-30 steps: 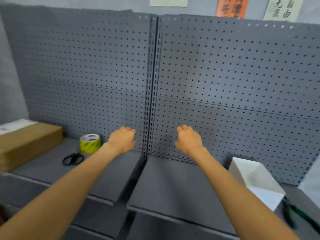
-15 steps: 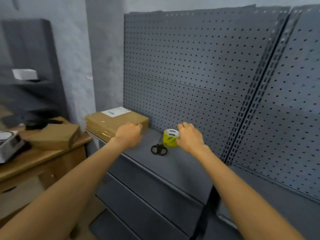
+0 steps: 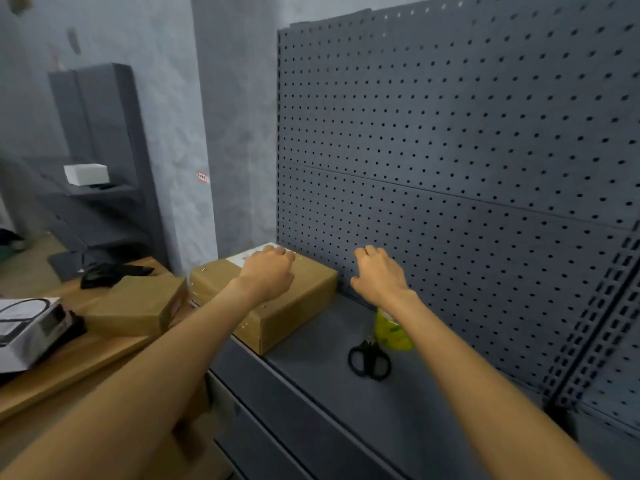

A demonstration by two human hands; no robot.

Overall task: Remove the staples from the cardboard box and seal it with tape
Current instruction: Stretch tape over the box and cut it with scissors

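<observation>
You face a grey pegboard wall (image 3: 467, 140) rising behind a dark grey shelf (image 3: 346, 393), with a rough plastered wall to the left of it.

Your left hand (image 3: 266, 273) has its fingers curled loosely inward and grips nothing; it lies over the top of the cardboard box (image 3: 287, 306), though you cannot tell from here whether the fingertips press on the lid or sit just above it. Your right hand (image 3: 379, 275) is also empty, fingers bent and slightly spread, held in front of the pegboard just to the right of the box and clear of it.

The cardboard box sits at the left end of the shelf, its back against the pegboard and its front corner close to the shelf's front edge. A white label (image 3: 254, 254) shows on its far top corner, partly behind your left fingers, and small bright flecks along its top edges may be staples.

To the right, near the middle of the shelf, black scissors (image 3: 370, 362) lie flat with their handles towards you. Just behind them stands a yellow roll of tape (image 3: 391, 332), mostly hidden by your right forearm.

Left of the shelf, a lower wooden table (image 3: 69, 368) carries a second brown box (image 3: 138, 303) and a scale (image 3: 27, 327).
</observation>
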